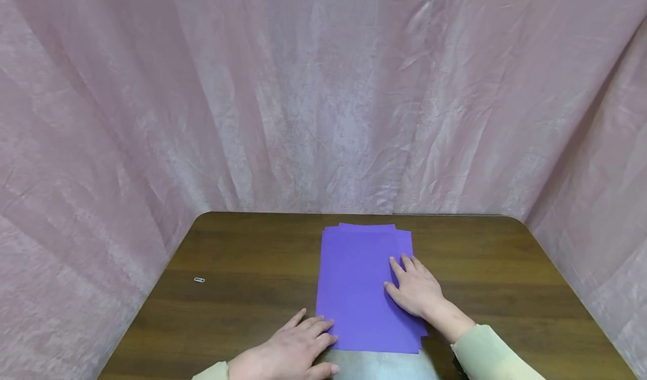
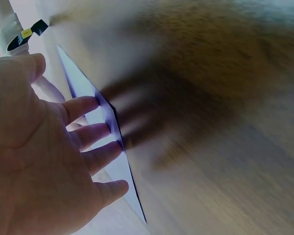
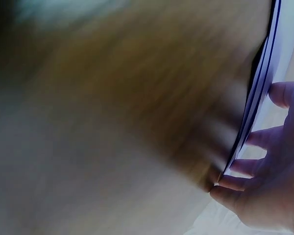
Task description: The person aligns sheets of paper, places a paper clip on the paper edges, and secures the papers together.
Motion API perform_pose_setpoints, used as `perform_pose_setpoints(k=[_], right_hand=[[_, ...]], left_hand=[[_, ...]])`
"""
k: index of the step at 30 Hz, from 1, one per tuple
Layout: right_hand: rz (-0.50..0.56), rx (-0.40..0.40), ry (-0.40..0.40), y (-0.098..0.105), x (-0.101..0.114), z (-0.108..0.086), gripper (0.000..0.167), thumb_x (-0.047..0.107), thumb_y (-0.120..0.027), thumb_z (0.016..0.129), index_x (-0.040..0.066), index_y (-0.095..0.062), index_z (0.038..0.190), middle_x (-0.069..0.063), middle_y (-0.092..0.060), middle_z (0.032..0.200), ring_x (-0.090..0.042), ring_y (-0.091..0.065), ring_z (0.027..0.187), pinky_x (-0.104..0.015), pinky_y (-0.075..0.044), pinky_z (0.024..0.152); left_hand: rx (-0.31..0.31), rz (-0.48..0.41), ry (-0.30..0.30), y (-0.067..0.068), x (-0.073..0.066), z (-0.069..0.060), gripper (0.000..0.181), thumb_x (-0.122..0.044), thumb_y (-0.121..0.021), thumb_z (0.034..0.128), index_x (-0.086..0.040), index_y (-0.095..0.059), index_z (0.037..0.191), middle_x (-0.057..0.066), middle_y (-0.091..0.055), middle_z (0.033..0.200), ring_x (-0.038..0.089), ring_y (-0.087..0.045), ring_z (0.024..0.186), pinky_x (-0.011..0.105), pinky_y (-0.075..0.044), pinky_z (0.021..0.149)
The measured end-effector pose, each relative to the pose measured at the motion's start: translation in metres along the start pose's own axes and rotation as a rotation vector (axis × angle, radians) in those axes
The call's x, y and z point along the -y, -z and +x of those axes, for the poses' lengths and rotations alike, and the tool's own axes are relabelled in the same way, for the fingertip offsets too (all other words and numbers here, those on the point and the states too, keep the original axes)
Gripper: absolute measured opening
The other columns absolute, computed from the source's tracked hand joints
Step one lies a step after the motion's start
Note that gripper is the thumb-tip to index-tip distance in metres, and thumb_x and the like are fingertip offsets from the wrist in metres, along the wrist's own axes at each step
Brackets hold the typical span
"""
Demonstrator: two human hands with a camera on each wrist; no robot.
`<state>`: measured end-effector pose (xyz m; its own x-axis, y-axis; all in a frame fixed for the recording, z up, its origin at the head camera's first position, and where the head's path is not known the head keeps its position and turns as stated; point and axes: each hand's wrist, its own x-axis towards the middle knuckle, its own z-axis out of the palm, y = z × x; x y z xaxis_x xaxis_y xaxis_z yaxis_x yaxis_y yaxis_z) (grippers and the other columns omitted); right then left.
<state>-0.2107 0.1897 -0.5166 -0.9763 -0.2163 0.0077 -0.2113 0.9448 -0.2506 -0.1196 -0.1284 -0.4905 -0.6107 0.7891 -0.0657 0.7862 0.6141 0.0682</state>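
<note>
Several purple paper sheets [image 1: 361,290] lie in a slightly uneven stack on the brown table, their edges not lined up. My left hand [image 1: 290,349] is at the stack's near left corner, fingers spread and fingertips touching the sheets' edge. In the left wrist view those fingers [image 2: 95,159] reach to the paper's edge. My right hand [image 1: 417,290] rests on the right side of the stack with its fingers spread. The right wrist view shows several layered sheet edges [image 3: 257,90] beside its fingertips.
A small white paper clip [image 1: 199,280] lies on the left part of the wooden table [image 1: 242,256]. Pink curtains [image 1: 323,88] hang behind the table and along both sides. A pale reflection shows at the near edge of the stack.
</note>
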Motion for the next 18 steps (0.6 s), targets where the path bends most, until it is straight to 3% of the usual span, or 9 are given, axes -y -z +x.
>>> perform_pose_setpoints(k=[3, 8, 13, 18], right_hand=[[0.002, 0.001, 0.006, -0.002, 0.009, 0.004, 0.065, 0.040, -0.058, 0.100, 0.002, -0.047, 0.152, -0.031, -0.039, 0.154, -0.051, -0.031, 0.144, -0.060, -0.027, 0.117], [0.014, 0.001, 0.010, -0.005, 0.019, 0.008, 0.066, 0.041, -0.058, 0.099, 0.001, -0.047, 0.151, -0.031, -0.039, 0.154, -0.050, -0.031, 0.144, -0.060, -0.027, 0.117], [0.008, 0.018, 0.007, -0.004, 0.021, 0.010, 0.066, 0.040, -0.058, 0.100, 0.001, -0.046, 0.152, -0.031, -0.038, 0.155, -0.050, -0.030, 0.145, -0.060, -0.027, 0.117], [0.039, 0.002, 0.036, -0.006, 0.016, 0.009, 0.062, 0.038, -0.054, 0.102, -0.002, -0.047, 0.150, -0.033, -0.039, 0.152, -0.053, -0.032, 0.142, -0.062, -0.028, 0.115]], left_hand=[[-0.027, 0.014, 0.014, -0.001, 0.004, -0.006, 0.059, -0.065, -0.037, 0.1042, -0.022, -0.064, 0.135, 0.002, -0.055, 0.146, 0.022, -0.049, 0.137, 0.058, -0.039, 0.110], [-0.015, -0.041, 0.047, 0.002, 0.008, -0.014, 0.056, -0.064, -0.039, 0.1039, -0.023, -0.064, 0.132, 0.001, -0.054, 0.146, 0.021, -0.048, 0.137, 0.061, -0.038, 0.109], [-0.028, -0.105, 0.054, 0.005, 0.012, -0.011, 0.050, -0.062, -0.039, 0.1049, -0.026, -0.067, 0.125, -0.003, -0.057, 0.139, 0.018, -0.050, 0.132, 0.062, -0.039, 0.108], [-0.020, -0.221, 0.066, 0.010, 0.020, -0.001, 0.044, -0.056, -0.041, 0.1070, -0.026, -0.073, 0.114, -0.009, -0.062, 0.122, 0.014, -0.056, 0.117, 0.045, -0.045, 0.105]])
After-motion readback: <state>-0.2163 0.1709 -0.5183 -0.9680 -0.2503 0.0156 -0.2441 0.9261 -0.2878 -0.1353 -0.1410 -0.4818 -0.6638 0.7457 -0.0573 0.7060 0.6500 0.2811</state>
